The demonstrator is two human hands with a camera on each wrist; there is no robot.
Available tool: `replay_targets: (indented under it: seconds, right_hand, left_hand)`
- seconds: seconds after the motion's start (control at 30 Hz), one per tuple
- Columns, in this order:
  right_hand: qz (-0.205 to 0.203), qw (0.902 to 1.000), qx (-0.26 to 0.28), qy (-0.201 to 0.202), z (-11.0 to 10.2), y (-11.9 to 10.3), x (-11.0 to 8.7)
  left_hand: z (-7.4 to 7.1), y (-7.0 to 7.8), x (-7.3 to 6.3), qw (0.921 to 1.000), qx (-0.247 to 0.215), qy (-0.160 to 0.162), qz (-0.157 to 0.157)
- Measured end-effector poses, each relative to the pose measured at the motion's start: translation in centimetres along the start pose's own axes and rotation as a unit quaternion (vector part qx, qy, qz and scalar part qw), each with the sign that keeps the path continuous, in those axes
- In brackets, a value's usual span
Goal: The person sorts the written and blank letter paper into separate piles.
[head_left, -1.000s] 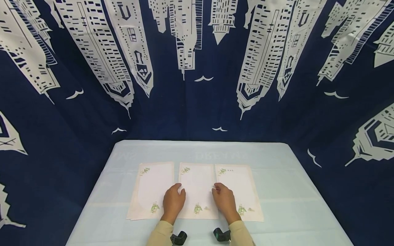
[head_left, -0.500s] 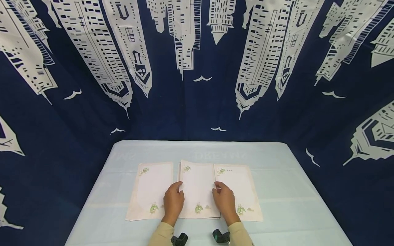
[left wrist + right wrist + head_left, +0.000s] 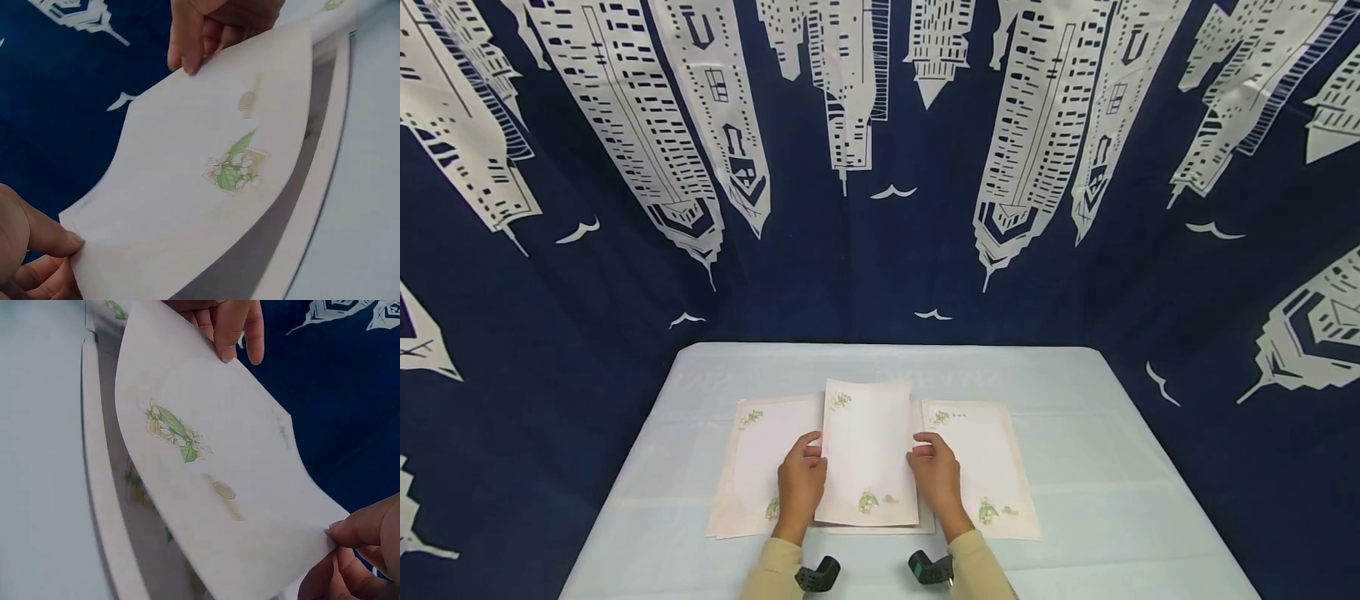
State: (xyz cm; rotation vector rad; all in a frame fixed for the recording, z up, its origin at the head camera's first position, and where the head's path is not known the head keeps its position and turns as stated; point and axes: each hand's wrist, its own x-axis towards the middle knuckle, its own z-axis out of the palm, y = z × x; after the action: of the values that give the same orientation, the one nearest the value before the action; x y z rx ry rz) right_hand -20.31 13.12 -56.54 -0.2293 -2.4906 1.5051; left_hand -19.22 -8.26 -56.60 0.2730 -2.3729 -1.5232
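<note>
A pale sheet of paper (image 3: 865,450) with green plant drawings is held up off the middle stack by its two side edges. My left hand (image 3: 801,485) pinches its left edge between thumb and fingers, and my right hand (image 3: 936,483) pinches the right edge. In the left wrist view the raised sheet (image 3: 187,150) bows between the hands, with a gap under its near edge. Beneath it, the middle stack (image 3: 927,508) shows along the right and bottom. The right wrist view shows the same sheet (image 3: 219,437) gripped at both sides.
On the left lies another paper stack (image 3: 745,483), partly behind my left hand. A similar sheet (image 3: 1000,467) with small marks near its top lies on the right. All rest on a white-covered table (image 3: 1112,500). A dark blue city-print cloth (image 3: 850,267) hangs behind.
The top sheet of the middle stack has come up off it and shifted left and away from me. Both hands moved left with it, gripping its edges.
</note>
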Motion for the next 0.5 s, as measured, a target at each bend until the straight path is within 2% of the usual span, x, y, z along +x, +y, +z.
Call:
replay_targets:
  seconds: [0.13,0.2,0.5]
  right_hand:
    - [0.013,0.9995,0.017,-0.023,1.2,-1.3,0.4]
    - [0.011,0.9991,0.023,-0.034,2.0,-2.0,0.5]
    - [-0.031,0.9942,0.001,-0.103,6.4,-4.5,0.4]
  left_hand:
    - [-2.1,-0.4,0.8,0.9994,0.008,0.011,-0.033]
    - [-3.2,-0.7,1.2,0.9989,0.02,0.021,-0.037]
    - [-8.1,-2.4,2.2,0.9946,0.063,0.049,-0.066]
